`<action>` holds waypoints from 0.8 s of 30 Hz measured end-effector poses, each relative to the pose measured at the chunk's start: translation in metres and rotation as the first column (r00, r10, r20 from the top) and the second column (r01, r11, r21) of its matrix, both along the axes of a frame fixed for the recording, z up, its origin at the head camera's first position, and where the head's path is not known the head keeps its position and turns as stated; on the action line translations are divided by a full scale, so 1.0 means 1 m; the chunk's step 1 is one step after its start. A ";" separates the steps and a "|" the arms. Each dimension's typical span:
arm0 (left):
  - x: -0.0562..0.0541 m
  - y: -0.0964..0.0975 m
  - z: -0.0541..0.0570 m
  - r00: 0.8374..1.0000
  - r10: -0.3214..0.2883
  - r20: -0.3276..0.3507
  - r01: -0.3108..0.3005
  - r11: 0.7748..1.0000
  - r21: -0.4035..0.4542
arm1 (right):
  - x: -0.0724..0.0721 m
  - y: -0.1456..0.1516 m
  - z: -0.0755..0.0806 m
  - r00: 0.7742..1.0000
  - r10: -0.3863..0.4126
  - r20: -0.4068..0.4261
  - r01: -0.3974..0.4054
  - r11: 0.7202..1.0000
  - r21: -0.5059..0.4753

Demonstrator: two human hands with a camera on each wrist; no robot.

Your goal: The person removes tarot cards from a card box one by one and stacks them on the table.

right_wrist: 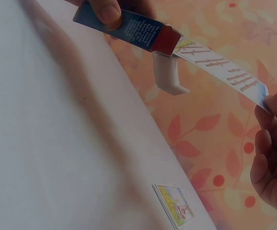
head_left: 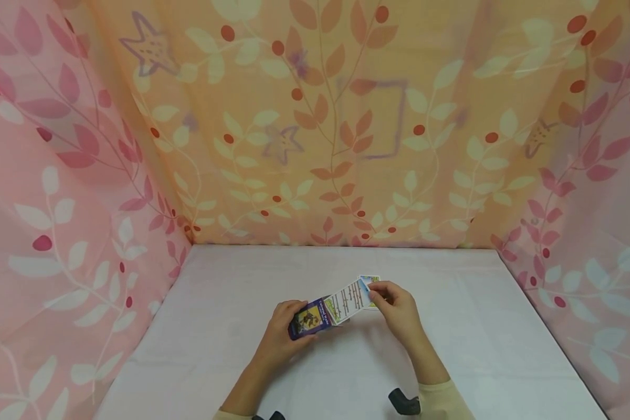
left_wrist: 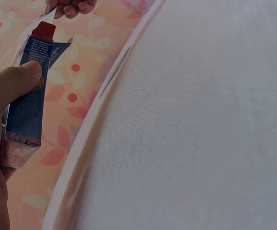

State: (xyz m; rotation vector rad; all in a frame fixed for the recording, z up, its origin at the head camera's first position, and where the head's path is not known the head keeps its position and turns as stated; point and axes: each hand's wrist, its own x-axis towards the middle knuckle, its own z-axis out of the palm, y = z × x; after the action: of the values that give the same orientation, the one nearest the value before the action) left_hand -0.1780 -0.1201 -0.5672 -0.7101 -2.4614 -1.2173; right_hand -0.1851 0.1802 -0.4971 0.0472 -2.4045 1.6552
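Observation:
My left hand (head_left: 282,333) grips a dark blue card box (head_left: 311,318) with a yellow picture on its front. Its top end is open, and a flap (right_wrist: 168,76) hangs down from it in the right wrist view. Between thumb and fingers my right hand (head_left: 401,310) pinches the far end of a card (head_left: 348,300) printed with rows of brown sticks. The card's other end is at the box mouth; how much sits inside is hidden. On the table, partly behind the card and right hand, lies a small stack of picture cards (right_wrist: 176,203).
A white-covered table (head_left: 199,373) lies beneath both hands. Patterned cloth walls (head_left: 315,192) stand at its back and both sides. Black straps (head_left: 404,402) are at the wrists, near the pale sleeves.

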 end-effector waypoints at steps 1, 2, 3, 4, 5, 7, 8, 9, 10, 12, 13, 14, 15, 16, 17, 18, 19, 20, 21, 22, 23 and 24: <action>0.000 0.000 0.000 1.000 0.001 0.001 -0.001 1.000 -0.001 | 0.000 0.001 0.000 1.000 0.003 -0.002 -0.003 1.000 -0.008; 0.000 0.000 0.000 1.000 0.003 0.007 -0.003 1.000 0.001 | 0.000 0.002 -0.001 1.000 0.006 -0.007 -0.006 1.000 -0.016; 0.000 -0.001 0.000 1.000 0.005 0.015 -0.005 1.000 -0.001 | 0.000 0.003 -0.001 1.000 0.006 -0.014 -0.007 1.000 -0.023; 0.000 -0.001 -0.001 1.000 0.006 0.023 -0.006 1.000 0.000 | 0.001 0.003 0.000 1.000 0.004 -0.013 -0.004 1.000 -0.026; 0.000 -0.002 -0.001 1.000 0.007 0.028 -0.007 1.000 0.000 | 0.002 0.002 0.004 1.000 0.003 -0.008 -0.003 1.000 -0.025; -0.001 -0.002 -0.003 1.000 0.005 0.030 -0.005 1.000 -0.001 | 0.007 0.000 0.015 1.000 0.006 -0.005 -0.006 1.000 -0.018; -0.001 -0.002 -0.004 0.999 0.004 0.035 -0.004 1.000 0.002 | 0.009 -0.001 0.019 1.000 0.008 -0.003 -0.008 1.000 -0.013; -0.001 -0.002 -0.004 1.000 0.003 0.028 -0.003 1.000 0.000 | 0.009 -0.001 0.022 1.000 0.006 0.007 -0.005 1.000 -0.012; -0.001 -0.002 -0.005 1.000 0.003 0.024 -0.003 1.000 -0.001 | 0.009 -0.001 0.023 1.000 0.003 0.015 -0.003 1.000 -0.010; -0.001 -0.002 -0.005 1.000 0.005 0.018 -0.005 1.000 -0.003 | 0.006 0.002 0.021 1.000 0.001 0.010 -0.001 1.000 -0.002; -0.001 -0.001 -0.004 1.000 0.008 0.016 -0.008 1.000 -0.006 | 0.002 0.004 0.017 1.000 -0.001 0.009 0.001 1.000 0.003; -0.001 -0.001 -0.003 1.000 0.010 0.016 -0.010 1.000 -0.007 | -0.001 0.006 0.012 1.000 -0.006 0.005 0.006 1.000 0.002; -0.001 -0.001 -0.002 1.000 0.012 0.015 -0.011 1.000 -0.009 | -0.004 0.008 0.008 1.000 -0.010 0.002 0.010 1.000 0.007; -0.001 -0.001 -0.002 1.000 0.013 0.018 -0.013 1.000 -0.010 | -0.006 0.010 0.007 1.000 -0.009 -0.006 0.009 1.000 0.010; -0.001 -0.001 -0.001 1.000 0.012 0.018 -0.012 1.000 -0.009 | -0.008 0.012 0.006 1.000 -0.007 -0.011 0.007 1.000 0.014; -0.001 -0.001 -0.001 1.000 0.011 0.017 -0.011 1.000 -0.010 | -0.009 0.013 0.006 1.000 -0.004 -0.018 0.005 1.000 0.012; -0.002 -0.001 -0.001 1.000 0.009 0.010 -0.009 1.000 -0.012 | -0.011 0.014 0.006 1.000 -0.001 -0.023 0.001 1.000 0.016; -0.002 -0.001 0.000 1.000 0.006 0.006 -0.006 1.000 -0.014 | -0.012 0.015 0.006 1.000 -0.001 -0.026 0.001 1.000 0.014; -0.002 -0.001 -0.001 1.000 0.005 -0.001 -0.005 1.000 -0.015 | -0.013 0.017 0.007 0.999 0.003 -0.033 -0.002 1.000 0.019; -0.002 -0.001 -0.001 1.000 0.004 -0.007 -0.005 1.000 -0.015 | -0.014 0.018 0.008 0.999 0.006 -0.037 -0.005 1.000 0.019; -0.002 -0.001 -0.001 1.000 0.005 -0.013 -0.005 1.000 -0.015 | -0.015 0.019 0.009 0.999 0.009 -0.042 -0.008 1.000 0.025; -0.002 -0.001 -0.001 1.000 0.006 -0.018 -0.006 1.000 -0.015 | -0.016 0.020 0.010 0.999 0.014 -0.047 -0.013 0.999 0.031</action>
State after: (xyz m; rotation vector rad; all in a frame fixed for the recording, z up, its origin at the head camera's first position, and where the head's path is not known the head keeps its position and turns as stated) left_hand -0.1802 -0.1215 -0.5684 -0.7141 -2.4594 -1.1861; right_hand -0.2008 0.2005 -0.4872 0.1069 -2.3996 1.6050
